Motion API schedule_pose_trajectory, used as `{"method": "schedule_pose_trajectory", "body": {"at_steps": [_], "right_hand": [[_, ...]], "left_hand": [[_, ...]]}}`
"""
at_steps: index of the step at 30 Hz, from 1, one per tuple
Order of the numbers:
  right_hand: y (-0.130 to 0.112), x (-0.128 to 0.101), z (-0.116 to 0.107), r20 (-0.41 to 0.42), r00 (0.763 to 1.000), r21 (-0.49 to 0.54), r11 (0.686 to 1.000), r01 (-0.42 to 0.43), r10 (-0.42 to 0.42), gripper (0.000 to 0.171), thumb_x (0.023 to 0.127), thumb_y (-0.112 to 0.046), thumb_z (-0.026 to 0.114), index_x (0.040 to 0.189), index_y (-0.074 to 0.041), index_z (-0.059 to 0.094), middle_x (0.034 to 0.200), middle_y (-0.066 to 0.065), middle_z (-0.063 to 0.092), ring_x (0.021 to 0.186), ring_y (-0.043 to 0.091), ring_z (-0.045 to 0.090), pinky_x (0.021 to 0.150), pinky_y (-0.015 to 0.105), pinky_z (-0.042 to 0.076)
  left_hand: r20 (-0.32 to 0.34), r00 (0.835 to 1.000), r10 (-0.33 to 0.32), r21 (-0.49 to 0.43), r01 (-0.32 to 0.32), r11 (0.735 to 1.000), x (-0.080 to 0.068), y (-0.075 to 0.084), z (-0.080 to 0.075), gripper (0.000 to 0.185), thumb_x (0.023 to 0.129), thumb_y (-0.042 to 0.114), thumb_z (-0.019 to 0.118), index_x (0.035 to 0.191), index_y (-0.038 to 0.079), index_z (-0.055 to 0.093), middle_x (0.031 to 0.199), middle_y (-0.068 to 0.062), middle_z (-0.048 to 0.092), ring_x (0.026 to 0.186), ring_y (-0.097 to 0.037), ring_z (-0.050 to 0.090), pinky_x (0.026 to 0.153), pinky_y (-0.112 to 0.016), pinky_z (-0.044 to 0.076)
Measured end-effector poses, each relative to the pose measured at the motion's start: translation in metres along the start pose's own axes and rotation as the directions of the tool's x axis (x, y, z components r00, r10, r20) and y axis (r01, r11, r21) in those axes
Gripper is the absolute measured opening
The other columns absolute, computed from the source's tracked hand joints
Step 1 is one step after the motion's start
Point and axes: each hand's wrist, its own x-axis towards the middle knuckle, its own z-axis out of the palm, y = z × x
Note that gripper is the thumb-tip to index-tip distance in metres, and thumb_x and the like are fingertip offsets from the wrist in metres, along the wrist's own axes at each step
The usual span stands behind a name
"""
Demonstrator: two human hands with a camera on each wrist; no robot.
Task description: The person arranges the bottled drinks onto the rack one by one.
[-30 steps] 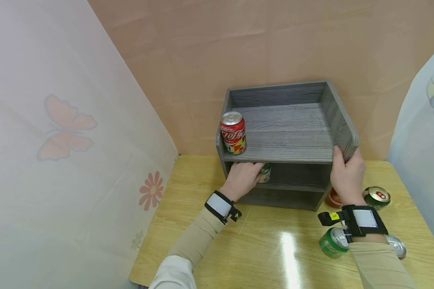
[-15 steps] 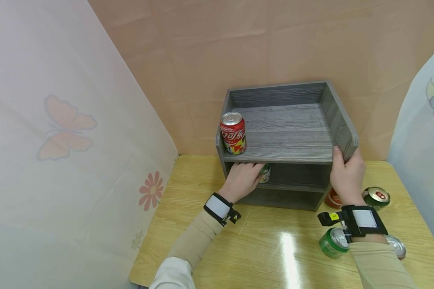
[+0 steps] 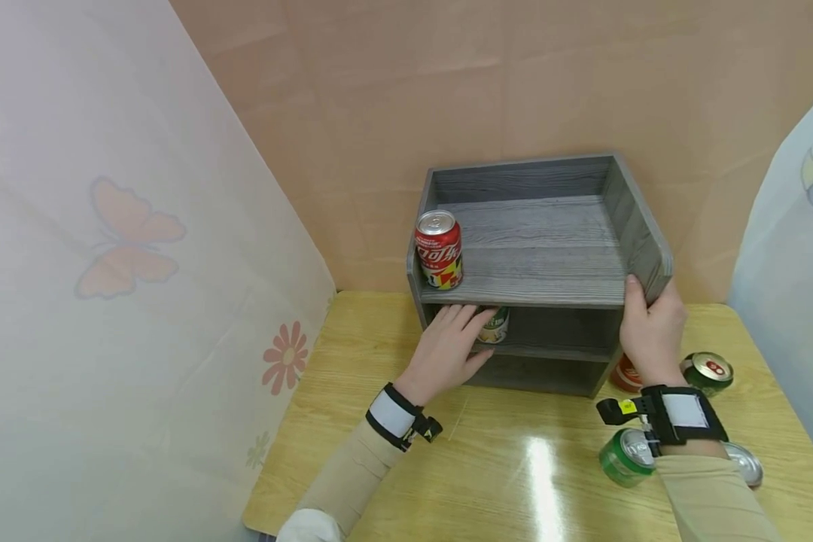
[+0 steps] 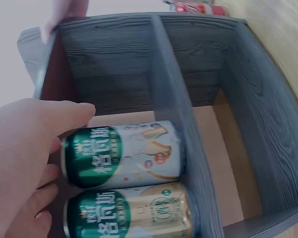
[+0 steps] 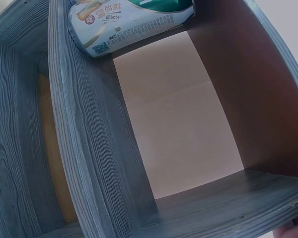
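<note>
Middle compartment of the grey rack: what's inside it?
A green-white can and, to its left, a green-gold can. In the head view, the left hand mostly covers the green-gold can; anything behind both is hidden.

A grey wood-grained shelf unit (image 3: 528, 256) stands upright at three o'clock from the head view's centre. Toward eight o'clock from its middle, on the middle tier, a green-and-white can (image 4: 144, 151) stands upright; at its six o'clock in the left wrist view, a green-and-gold can (image 4: 151, 213) is just beside it.
</note>
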Motion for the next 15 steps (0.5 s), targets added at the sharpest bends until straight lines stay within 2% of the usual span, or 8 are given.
{"method": "schedule_pose_trajectory", "body": {"at_steps": [5, 8, 10, 12, 13, 15], "right_hand": [[-0.001, 0.001, 0.000, -0.005, 1.000, -0.004, 1.000, -0.004, 0.004, 0.047, 0.107, -0.033, 0.046, 0.140, 0.000, 0.050, 0.134, 0.015, 0.058, 0.122, 0.025, 0.053, 0.103, 0.029, 0.037], [0.000, 0.000, 0.000, -0.007, 1.000, -0.008, 1.000, -0.005, 0.005, 0.048, 0.107, -0.034, 0.046, 0.140, 0.001, 0.050, 0.134, 0.015, 0.058, 0.121, 0.024, 0.053, 0.103, 0.028, 0.037], [0.000, 0.000, 0.001, -0.007, 1.000, -0.008, 1.000, -0.002, 0.001, 0.048, 0.107, -0.034, 0.046, 0.140, 0.001, 0.050, 0.134, 0.015, 0.058, 0.122, 0.024, 0.052, 0.103, 0.028, 0.037], [0.000, 0.000, 0.000, -0.007, 1.000, -0.006, 1.000, 0.000, 0.000, 0.048, 0.107, -0.034, 0.046, 0.140, 0.001, 0.050, 0.135, 0.015, 0.058, 0.122, 0.023, 0.052, 0.104, 0.029, 0.036], [0.000, 0.000, 0.000, -0.007, 1.000, -0.004, 1.000, 0.001, -0.001, 0.048, 0.107, -0.034, 0.046, 0.140, 0.001, 0.050, 0.135, 0.015, 0.058, 0.123, 0.023, 0.052, 0.104, 0.029, 0.036], [0.000, 0.000, 0.000, -0.004, 1.000, 0.000, 1.000, -0.001, 0.001, 0.048, 0.107, -0.034, 0.046, 0.140, 0.000, 0.049, 0.135, 0.014, 0.058, 0.123, 0.022, 0.051, 0.105, 0.030, 0.036]], "left_hand": [[-0.051, 0.998, -0.021, -0.092, 0.016, 0.996, -0.010, 0.001, -0.012, 0.062, 0.096, 0.038, 0.072, 0.148, 0.012, 0.050, 0.138, -0.008, 0.056, 0.129, -0.025, 0.050, 0.116, -0.037, 0.027], [-0.091, 0.994, -0.053, -0.155, 0.039, 0.987, -0.016, 0.000, -0.023, 0.058, 0.096, 0.035, 0.072, 0.146, 0.012, 0.053, 0.140, -0.007, 0.057, 0.131, -0.024, 0.050, 0.113, -0.033, 0.032], [-0.152, 0.986, -0.075, -0.193, 0.045, 0.980, -0.018, -0.001, -0.029, 0.055, 0.096, 0.032, 0.073, 0.143, 0.012, 0.056, 0.137, -0.005, 0.060, 0.128, -0.021, 0.053, 0.108, -0.030, 0.038], [-0.246, 0.964, -0.102, -0.249, 0.039, 0.968, -0.020, -0.003, -0.036, 0.048, 0.095, 0.027, 0.074, 0.138, 0.011, 0.061, 0.131, -0.004, 0.064, 0.123, -0.019, 0.057, 0.104, -0.029, 0.041], [-0.304, 0.945, -0.118, -0.277, 0.031, 0.960, -0.020, -0.005, -0.039, 0.046, 0.094, 0.024, 0.075, 0.136, 0.009, 0.063, 0.129, -0.004, 0.065, 0.121, -0.019, 0.058, 0.103, -0.029, 0.043], [-0.424, 0.891, -0.161, -0.322, 0.018, 0.947, -0.020, -0.009, -0.044, 0.042, 0.093, 0.019, 0.077, 0.132, 0.007, 0.064, 0.127, -0.007, 0.066, 0.119, -0.021, 0.059, 0.103, -0.033, 0.043]]}}
